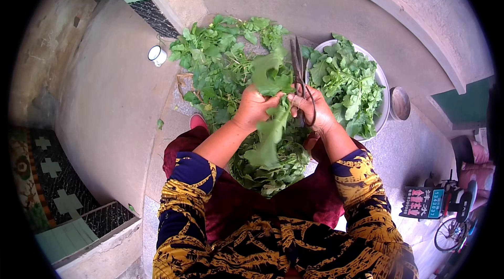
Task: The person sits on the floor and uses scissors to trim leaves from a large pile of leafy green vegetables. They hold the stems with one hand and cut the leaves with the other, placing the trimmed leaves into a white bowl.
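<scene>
My left hand [252, 109] grips a leafy green [271, 72], whose blurred leaves extend above and below the fingers. My right hand [319, 110] holds a pair of dark metal scissors [298, 58], with the blades pointing away from me and slightly apart. Its thumb and fingertips meet the green's stem beside my left hand. Beyond my hands, a loose heap of leafy greens [212, 54] spreads over the floor. Between my knees lies another pile of leaves [271, 174]; its container, if any, is hidden. To the right, a pale round basin [386, 82] is heaped with lobed leaves [350, 86].
A white enamel mug [158, 57] is at the upper left, near a tiled wall corner [153, 15]. A small round container [400, 103] stands beside the basin. One stray leaf [160, 124] lies on the floor. At far right is a wheeled vehicle [451, 233] with written signs.
</scene>
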Demonstrator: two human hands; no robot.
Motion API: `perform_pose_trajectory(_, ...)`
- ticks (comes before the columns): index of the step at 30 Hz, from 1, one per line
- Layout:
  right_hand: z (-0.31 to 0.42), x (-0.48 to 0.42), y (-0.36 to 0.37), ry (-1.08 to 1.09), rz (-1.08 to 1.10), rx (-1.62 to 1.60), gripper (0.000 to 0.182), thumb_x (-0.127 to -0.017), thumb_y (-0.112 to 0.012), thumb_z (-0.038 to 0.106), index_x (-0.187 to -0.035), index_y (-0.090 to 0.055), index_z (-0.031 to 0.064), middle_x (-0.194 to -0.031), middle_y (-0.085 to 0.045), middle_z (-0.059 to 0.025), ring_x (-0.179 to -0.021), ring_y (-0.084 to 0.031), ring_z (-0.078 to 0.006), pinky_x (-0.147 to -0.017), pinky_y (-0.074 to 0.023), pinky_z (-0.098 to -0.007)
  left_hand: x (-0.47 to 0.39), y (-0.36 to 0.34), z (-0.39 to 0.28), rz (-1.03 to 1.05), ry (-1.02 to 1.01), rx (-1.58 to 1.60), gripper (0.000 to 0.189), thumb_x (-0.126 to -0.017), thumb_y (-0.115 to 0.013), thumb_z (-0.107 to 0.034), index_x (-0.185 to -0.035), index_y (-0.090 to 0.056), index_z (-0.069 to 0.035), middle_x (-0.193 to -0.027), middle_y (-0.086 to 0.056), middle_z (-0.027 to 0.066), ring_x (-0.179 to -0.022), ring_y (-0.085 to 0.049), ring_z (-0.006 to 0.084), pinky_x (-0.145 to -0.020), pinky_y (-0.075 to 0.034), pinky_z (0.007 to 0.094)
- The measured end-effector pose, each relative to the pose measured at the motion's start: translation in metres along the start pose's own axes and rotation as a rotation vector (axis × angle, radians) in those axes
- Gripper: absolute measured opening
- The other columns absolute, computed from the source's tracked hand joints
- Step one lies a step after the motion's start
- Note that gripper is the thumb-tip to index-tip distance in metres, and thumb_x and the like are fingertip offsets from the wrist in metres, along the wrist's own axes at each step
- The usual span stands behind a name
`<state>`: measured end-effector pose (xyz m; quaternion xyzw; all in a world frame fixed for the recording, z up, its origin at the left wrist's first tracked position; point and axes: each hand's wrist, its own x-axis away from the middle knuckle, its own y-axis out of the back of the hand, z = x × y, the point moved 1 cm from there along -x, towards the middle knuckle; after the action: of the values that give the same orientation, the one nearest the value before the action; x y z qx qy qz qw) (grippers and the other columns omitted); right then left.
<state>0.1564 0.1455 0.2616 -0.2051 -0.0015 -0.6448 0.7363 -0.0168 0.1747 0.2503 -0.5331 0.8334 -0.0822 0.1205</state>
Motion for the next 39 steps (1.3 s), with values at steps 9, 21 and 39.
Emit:
perform_pose_trajectory(9, -0.008, 0.002, 0.002, -0.062, -0.079, -0.207, 0.011, -0.089, -0.056, 0.006, -0.098, -0.055, 0.0, -0.071, -0.058, -0.0063, -0.054, -0.055, -0.0146, -0.052, -0.0458, -0.0261, -0.002, -0.016, -0.003, -0.003, -0.082, -0.055, 0.019, -0.082, -0.059, 0.007, -0.099, -0.057, -0.003, -0.095, -0.054, 0.0029, -0.084, -0.055, 0.0107, -0.068, -0.045, 0.0233)
perform_pose_trajectory(21, -0.007, 0.001, 0.01, -0.075, -0.1, -0.222, 0.013, -0.089, -0.057, 0.009, -0.099, -0.054, 0.0012, -0.078, -0.057, -0.0048, -0.06, -0.056, -0.0154, -0.055, -0.046, -0.0278, 0.001, -0.012, -0.011, -0.081, 0.049, -0.057, 0.02, -0.081, -0.064, 0.0, -0.098, -0.054, -0.003, -0.084, -0.062, 0.0037, -0.071, -0.059, 0.013, -0.065, -0.048, 0.0263)
perform_pose_trajectory(39, 0.013, 0.017, 0.194, 0.134, -0.893, 0.062, 0.023, -0.089, -0.061, 0.02, -0.09, -0.06, -0.0032, -0.074, -0.066, -0.009, -0.044, -0.042, -0.0088, -0.04, -0.035, -0.0233, -0.002, 0.036, 0.026, -0.195, 0.362, -0.124, 0.014, -0.091, -0.055, -0.005, -0.105, -0.056, -0.004, -0.092, -0.061, 0.0044, -0.072, -0.057, 0.0111, -0.063, -0.046, 0.0236)
